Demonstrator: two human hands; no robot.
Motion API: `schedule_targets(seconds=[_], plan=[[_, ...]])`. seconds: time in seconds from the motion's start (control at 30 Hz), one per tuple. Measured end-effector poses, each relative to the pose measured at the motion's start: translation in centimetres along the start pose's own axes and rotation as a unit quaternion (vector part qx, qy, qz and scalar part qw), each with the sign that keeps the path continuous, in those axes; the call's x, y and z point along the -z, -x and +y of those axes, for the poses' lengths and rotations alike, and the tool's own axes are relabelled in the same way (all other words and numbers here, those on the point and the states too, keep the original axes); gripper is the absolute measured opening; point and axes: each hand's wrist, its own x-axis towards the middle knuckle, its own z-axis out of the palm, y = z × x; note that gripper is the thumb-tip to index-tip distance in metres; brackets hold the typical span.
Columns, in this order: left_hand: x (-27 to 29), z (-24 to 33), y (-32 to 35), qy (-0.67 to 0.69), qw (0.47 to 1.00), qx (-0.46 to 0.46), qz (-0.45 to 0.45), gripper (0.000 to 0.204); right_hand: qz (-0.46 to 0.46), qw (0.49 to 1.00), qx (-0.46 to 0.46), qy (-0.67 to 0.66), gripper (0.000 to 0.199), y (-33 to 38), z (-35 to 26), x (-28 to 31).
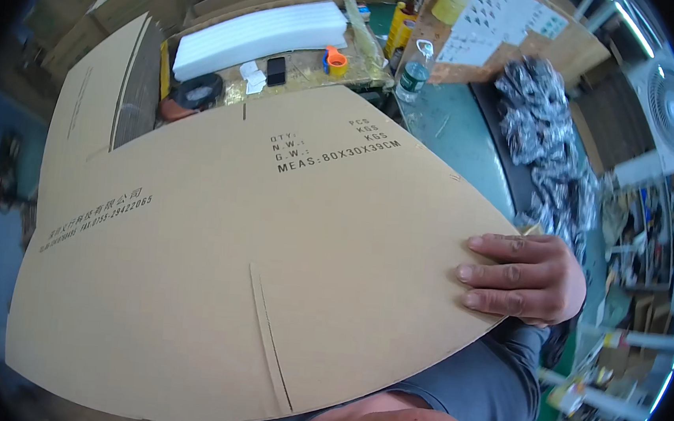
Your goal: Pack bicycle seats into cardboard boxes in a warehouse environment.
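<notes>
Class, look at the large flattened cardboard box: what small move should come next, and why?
Probably bring the left hand onto the flat brown cardboard box. Only the right hand grips it, at the right edge, fingers on top; the left hand is out of view, and the wide sheet overhangs unsupported.

— Where is the right hand (523, 277)?

— At the right of the view, about halfway down. It lies palm down, knuckles up, with the wrist toward the right edge.

— And its fingers (500, 245)?

— Three show clearly, stretched out flat and pointing left, close together, nails visible. The thumb is hidden underneath.

— So it grips an edge?

— Fingers on top, thumb out of sight below, so it looks clamped.

— The left hand?

— Not visible. Only a bare forearm shows at the bottom edge.
</notes>
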Motion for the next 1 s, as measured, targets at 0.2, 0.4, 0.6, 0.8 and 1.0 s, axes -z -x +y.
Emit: schedule_targets(seconds=[0.2, 0.4, 0.6, 0.8, 1.0], plan=[[-10.0, 2.3, -0.2, 0.129, 0.982, -0.082, 0.111, 0.063, 0.026, 0.991, 0.125, -0.033, 0.031, 8.3, 10.0, 8.5], [-14.6, 6.0, 2.1, 0.197, 0.952, -0.104, 0.209, 0.069, -0.046, 0.98, 0.163, -0.109, 0.035, 9.4, 21.1, 14.5], [-15.7, 6.2, 7.8, 0.291, 0.891, -0.15, 0.313, 0.076, -0.066, 0.969, 0.086, -0.224, 0.042, 10.0, 28.3, 13.8], [-12.6, 5.0, 11.6, 0.401, 0.8, -0.229, 0.383, 0.083, -0.113, 0.974, -0.044, -0.191, 0.053, 6.1, 35.4, 2.3], [-4.2, 8.3, 14.1, 0.494, 0.69, -0.308, 0.429, 0.09, -0.161, 0.969, -0.164, -0.092, 0.054, 3.6, 44.2, -12.5]])
